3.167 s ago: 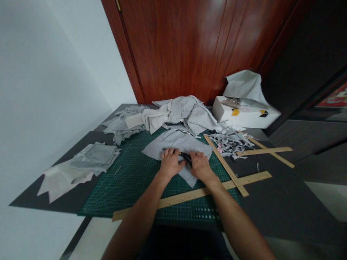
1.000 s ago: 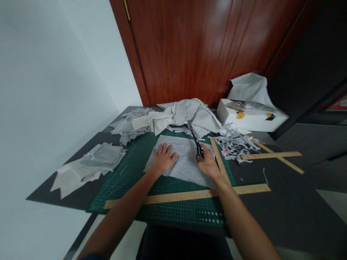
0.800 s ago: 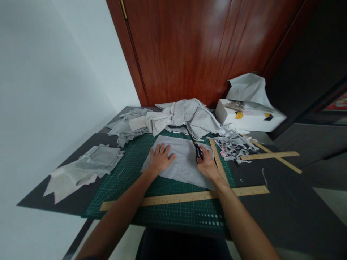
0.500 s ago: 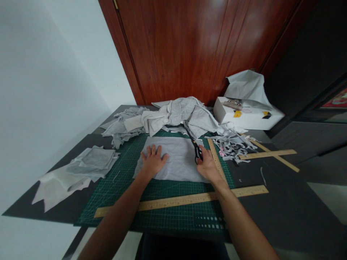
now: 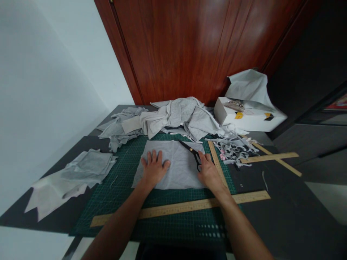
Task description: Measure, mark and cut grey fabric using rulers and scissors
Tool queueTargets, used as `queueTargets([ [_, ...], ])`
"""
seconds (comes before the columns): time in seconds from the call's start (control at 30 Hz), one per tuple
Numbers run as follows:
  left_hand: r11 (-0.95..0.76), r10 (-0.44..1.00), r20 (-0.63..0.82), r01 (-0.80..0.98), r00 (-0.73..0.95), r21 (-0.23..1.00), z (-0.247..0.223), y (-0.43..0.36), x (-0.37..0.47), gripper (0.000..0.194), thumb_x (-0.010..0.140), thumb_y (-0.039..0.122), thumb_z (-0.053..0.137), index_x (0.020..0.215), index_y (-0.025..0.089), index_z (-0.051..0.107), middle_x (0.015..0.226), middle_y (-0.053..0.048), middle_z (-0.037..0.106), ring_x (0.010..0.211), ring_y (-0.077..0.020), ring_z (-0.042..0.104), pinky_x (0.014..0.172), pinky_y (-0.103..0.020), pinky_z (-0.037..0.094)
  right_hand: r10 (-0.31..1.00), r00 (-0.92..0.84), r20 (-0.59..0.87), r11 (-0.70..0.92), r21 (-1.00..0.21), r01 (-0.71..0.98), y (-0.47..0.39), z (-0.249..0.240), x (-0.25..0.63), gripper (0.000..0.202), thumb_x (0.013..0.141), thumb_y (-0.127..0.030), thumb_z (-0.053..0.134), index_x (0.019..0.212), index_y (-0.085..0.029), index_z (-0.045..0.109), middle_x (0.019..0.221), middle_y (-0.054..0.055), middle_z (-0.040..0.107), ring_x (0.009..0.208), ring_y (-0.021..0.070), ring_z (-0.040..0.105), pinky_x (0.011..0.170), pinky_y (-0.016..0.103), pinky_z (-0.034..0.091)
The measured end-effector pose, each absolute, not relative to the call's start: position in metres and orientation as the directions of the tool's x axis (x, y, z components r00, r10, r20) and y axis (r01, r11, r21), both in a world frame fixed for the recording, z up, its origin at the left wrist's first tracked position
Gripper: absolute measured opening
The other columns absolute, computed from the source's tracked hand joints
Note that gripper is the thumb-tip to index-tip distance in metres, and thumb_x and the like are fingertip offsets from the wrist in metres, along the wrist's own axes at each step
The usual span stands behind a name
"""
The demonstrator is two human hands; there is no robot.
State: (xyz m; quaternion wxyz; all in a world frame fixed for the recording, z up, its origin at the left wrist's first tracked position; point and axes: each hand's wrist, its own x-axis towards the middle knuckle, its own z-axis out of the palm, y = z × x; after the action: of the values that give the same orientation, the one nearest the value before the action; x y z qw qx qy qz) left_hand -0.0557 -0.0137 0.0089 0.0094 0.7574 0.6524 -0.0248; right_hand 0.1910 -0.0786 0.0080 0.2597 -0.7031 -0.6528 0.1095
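A light grey piece of cloth (image 5: 177,169) lies spread on the green cutting mat (image 5: 124,169). My left hand (image 5: 155,169) rests flat on the cloth's left half with its fingers spread. At the cloth's right side my right hand (image 5: 208,169) is closed round the handles of black scissors (image 5: 192,149). The blades point up and left over the cloth's far part and look closed or nearly so. My right fingers partly hide the handles.
A wooden ruler (image 5: 179,208) crosses the mat's near part, and another ruler (image 5: 217,160) lies right of the cloth. Behind are heaped grey fabric (image 5: 179,113) and a white box (image 5: 246,117). Cut strips (image 5: 233,148) lie right, folded cloths (image 5: 89,164) left.
The scissors have swung left, so their blades now lie over the cloth's far part rather than pointing at the fabric heap. My left hand stays flat on the cloth. The view has shifted slightly.
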Motion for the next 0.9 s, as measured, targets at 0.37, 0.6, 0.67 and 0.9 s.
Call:
queueTargets([
  [0.37,-0.161,0.986,-0.037,0.987,0.161,0.017,0.013,-0.013,-0.065,0.071,0.108,0.057,0.035,0.166,0.016,0.04,0.175,-0.023,0.03,0.161,-0.0494,0.025,0.124,-0.076,0.021,0.958,0.174,0.229,-0.054,-0.453,0.89,-0.068,-0.001,0.221,0.078,0.072,0.002,0.054,0.149,-0.008,0.054,0.137,0.021,0.061,0.128,0.0315,0.064,0.111,0.04,0.052],
  [0.6,-0.246,0.969,-0.024,0.969,0.246,0.006,0.012,-0.017,-0.06,0.071,0.109,0.055,0.034,0.165,0.011,0.04,0.173,-0.027,0.032,0.164,-0.0426,0.023,0.128,-0.069,0.02,0.935,0.223,0.276,-0.098,-0.402,0.91,-0.066,-0.002,0.233,0.073,0.073,0.003,0.051,0.144,-0.012,0.058,0.125,0.017,0.065,0.12,0.0301,0.065,0.104,0.041,0.054],
  [0.67,-0.257,0.966,-0.024,0.967,0.257,0.006,0.012,-0.017,-0.059,0.072,0.109,0.055,0.036,0.165,0.011,0.039,0.173,-0.026,0.032,0.164,-0.0421,0.024,0.129,-0.065,0.022,0.931,0.245,0.269,-0.135,-0.37,0.919,-0.067,0.0,0.235,0.068,0.076,0.002,0.05,0.141,-0.012,0.061,0.122,0.018,0.066,0.119,0.0304,0.065,0.103,0.04,0.053],
  [0.9,-0.205,0.978,-0.032,0.979,0.204,-0.011,0.013,-0.015,-0.059,0.074,0.108,0.056,0.04,0.163,0.008,0.041,0.171,-0.03,0.033,0.162,-0.0454,0.027,0.128,-0.063,0.025,0.933,0.33,0.147,-0.292,-0.23,0.928,-0.071,0.006,0.23,0.05,0.084,0.001,0.05,0.13,-0.007,0.067,0.124,0.022,0.068,0.115,0.0297,0.068,0.1,0.035,0.05],
])
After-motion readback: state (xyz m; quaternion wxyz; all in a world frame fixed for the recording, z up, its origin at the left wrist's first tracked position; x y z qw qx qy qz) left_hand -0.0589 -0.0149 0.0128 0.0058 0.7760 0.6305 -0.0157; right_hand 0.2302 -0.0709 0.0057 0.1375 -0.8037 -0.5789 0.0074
